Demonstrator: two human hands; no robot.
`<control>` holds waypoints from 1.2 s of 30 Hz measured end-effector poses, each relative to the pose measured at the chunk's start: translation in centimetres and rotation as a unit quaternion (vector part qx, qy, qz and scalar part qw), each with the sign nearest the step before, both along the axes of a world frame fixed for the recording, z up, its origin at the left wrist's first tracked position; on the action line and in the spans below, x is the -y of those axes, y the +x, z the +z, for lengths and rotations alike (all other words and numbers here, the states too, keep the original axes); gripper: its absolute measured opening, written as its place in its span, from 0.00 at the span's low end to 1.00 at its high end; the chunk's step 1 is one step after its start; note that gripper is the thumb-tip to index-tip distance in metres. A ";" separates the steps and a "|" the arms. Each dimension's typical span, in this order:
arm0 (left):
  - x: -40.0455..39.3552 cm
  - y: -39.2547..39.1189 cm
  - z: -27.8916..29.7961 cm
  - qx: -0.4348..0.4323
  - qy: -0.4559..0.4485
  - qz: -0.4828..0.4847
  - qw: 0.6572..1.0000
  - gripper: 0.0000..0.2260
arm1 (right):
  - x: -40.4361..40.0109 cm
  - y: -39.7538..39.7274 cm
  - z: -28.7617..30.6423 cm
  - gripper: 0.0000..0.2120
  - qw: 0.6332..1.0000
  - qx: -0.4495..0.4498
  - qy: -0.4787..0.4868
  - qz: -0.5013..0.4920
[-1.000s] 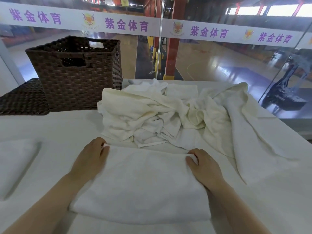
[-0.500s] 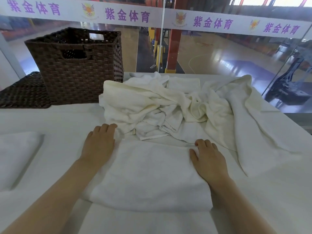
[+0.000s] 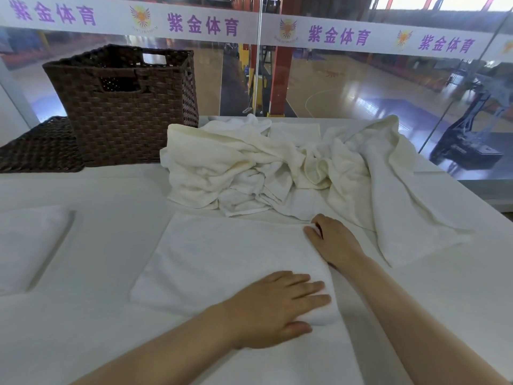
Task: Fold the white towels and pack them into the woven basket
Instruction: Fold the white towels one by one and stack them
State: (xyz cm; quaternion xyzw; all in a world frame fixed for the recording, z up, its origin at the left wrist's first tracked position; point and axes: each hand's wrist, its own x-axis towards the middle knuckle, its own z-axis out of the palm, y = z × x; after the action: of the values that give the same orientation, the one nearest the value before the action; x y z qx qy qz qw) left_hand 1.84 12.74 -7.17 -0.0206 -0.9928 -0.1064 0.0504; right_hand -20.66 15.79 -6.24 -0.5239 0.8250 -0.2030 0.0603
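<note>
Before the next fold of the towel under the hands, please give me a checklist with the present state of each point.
1. Right hand pinches the far right corner of the half-folded towel: ok.
2. Left hand on the near right corner, thumb tucked at the edge: ok.
3. Towel lies flat, without big wrinkles: ok.
4. Unfolded towel pile apart from the far edge: not ok, it touches.
5. Woven basket upright and open: ok.
6. Room inside the basket: cannot tell.

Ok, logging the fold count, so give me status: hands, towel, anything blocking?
Left hand flat on folded towel, near right corner. Right hand pinching far right corner. Woven basket unobstructed; unfolded pile behind.
</note>
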 end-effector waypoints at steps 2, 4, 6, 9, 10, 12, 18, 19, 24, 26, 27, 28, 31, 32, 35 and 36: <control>-0.3 0.1 -0.4 0.016 -0.015 0.000 1.000 0.26 | 0.0 -0.1 0.1 0.14 1.000 -0.001 0.005 0.005; -0.4 0.2 -0.3 0.026 -0.030 -0.004 0.999 0.26 | 0.1 -0.2 0.1 0.13 1.000 -0.004 0.011 0.004; -0.4 0.2 -0.1 0.033 -0.042 0.000 0.999 0.26 | 0.2 -0.1 0.0 0.13 1.000 -0.008 0.017 0.002; -1.2 -0.6 0.5 0.007 -0.097 0.017 0.995 0.25 | 0.3 -0.2 0.0 0.12 1.000 -0.006 0.022 -0.003; -1.7 -1.0 0.6 -0.010 -0.118 0.020 0.993 0.23 | 0.3 -0.2 0.0 0.12 1.000 -0.004 0.024 -0.005; -2.9 -2.0 0.5 -0.033 -0.141 0.026 0.989 0.20 | 0.2 -0.2 0.2 0.11 1.000 0.005 0.024 -0.008; -4.8 -3.8 1.6 0.046 -0.228 0.055 0.971 0.21 | 0.4 -0.2 1.2 0.22 0.992 0.017 0.118 -0.047; -5.0 -3.8 1.7 0.061 -0.249 0.061 0.965 0.18 | 0.7 -0.3 1.3 0.23 0.989 0.008 0.143 -0.039; -4.8 -3.2 2.5 0.031 -0.241 0.096 0.965 0.16 | 0.8 -0.3 1.3 0.12 0.992 0.089 0.081 -0.032; -4.2 -2.9 2.8 -0.011 -0.172 0.101 0.980 0.16 | 0.9 -0.3 1.6 0.09 0.989 0.118 0.077 -0.036; -4.0 -2.6 3.2 -0.033 -0.102 0.108 0.988 0.13 | 1.0 -0.3 1.9 0.09 0.986 0.134 0.089 -0.037; -3.7 -2.2 3.6 -0.064 -0.014 0.126 0.990 0.09 | 1.1 -0.3 2.3 0.11 0.981 0.163 0.095 -0.042; -3.2 -0.8 4.7 -0.125 0.209 0.201 0.949 0.04 | 1.5 -0.1 4.6 0.12 0.942 0.327 0.035 -0.068; -3.0 -0.2 5.0 -0.150 0.282 0.224 0.921 0.04 | 1.6 0.0 5.5 0.10 0.921 0.383 0.006 -0.070; -2.1 1.4 6.0 -0.212 0.422 0.290 0.832 0.12 | 2.5 1.1 8.3 0.07 0.883 0.466 -0.028 -0.048; -1.9 1.9 6.2 -0.222 0.444 0.307 0.812 0.13 | 3.0 1.6 9.2 0.08 0.881 0.471 -0.026 -0.036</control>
State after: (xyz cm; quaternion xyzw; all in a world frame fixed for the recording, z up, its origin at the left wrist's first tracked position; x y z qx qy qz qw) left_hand 3.77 14.60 -1.01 0.2872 -0.7541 -0.5069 0.3032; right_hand -19.02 12.81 2.92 -0.3383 0.7121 -0.4492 0.4203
